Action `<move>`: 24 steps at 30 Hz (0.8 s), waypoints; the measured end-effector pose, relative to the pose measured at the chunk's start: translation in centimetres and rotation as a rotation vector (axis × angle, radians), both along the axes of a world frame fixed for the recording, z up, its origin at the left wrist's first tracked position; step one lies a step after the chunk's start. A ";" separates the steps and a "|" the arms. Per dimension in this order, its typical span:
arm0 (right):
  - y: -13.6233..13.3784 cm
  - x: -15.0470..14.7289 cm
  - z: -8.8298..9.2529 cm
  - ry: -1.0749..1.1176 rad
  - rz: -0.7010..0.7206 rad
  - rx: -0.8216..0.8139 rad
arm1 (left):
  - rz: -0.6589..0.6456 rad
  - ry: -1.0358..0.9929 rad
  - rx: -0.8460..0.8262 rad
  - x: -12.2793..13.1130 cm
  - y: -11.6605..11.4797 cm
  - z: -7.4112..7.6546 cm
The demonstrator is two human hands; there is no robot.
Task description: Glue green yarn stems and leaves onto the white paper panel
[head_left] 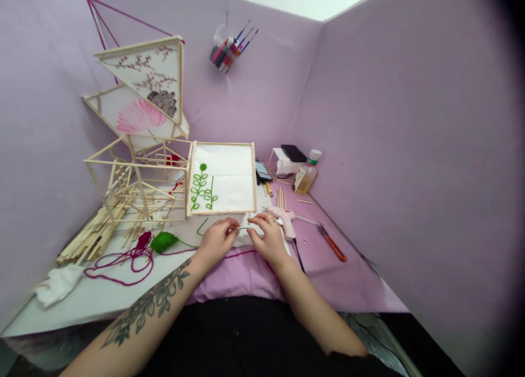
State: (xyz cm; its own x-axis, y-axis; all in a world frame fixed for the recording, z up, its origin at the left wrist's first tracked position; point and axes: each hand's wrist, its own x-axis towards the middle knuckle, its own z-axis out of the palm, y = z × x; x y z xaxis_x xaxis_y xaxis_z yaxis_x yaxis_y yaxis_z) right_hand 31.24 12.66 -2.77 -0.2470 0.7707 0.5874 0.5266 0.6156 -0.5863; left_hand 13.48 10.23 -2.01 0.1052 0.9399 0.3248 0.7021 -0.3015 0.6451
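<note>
My left hand (219, 237) is closed, its thumb and fingertips pinching a thin green yarn (243, 228). The yarn spans the small gap to my right hand (267, 236), whose thumb and fingers are bent close to its other end; whether they grip it is hard to see. Beneath both hands lies a crumpled white cloth or paper (241, 238). Just beyond them stands a white panel in a wooden stick frame (233, 175), with green yarn plant shapes on its left side. Left of my left hand sits a ball of green yarn (164, 242).
A stick framework (139, 191) with painted panels rises at left, beside loose wooden sticks (94, 229). Magenta yarn (131, 267) loops in front. On the right are a pink glue gun (287, 223), orange-handled pliers (334, 247), a bottle (307, 174) and a phone (293, 152).
</note>
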 end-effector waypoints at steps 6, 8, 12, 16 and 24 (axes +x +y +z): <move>0.3 -0.2 -0.1 -0.012 -0.018 0.000 | 0.046 -0.011 -0.030 0.0 0.3 0.0; 0.4 -0.1 -0.1 0.011 -0.062 -0.013 | 0.100 -0.029 -0.071 -0.1 0.6 -0.1; 0.7 0.2 -0.5 0.014 -0.075 -0.054 | 0.137 -0.067 -0.121 -0.3 0.9 -0.2; 0.9 0.7 -0.8 -0.049 -0.166 -0.100 | 0.138 0.010 -0.102 -0.2 0.6 0.1; 0.3 0.4 -0.4 -0.472 -0.190 -0.219 | 0.114 0.083 -0.035 -0.1 0.3 0.3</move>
State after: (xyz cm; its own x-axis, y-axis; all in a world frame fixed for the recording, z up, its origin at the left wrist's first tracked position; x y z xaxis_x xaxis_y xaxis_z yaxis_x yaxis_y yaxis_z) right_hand 31.63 12.96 -3.20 -0.2896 0.9189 0.2677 0.8529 0.3747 -0.3634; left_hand 13.38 10.54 -1.74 0.0222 0.9579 0.2864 0.7821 -0.1951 0.5918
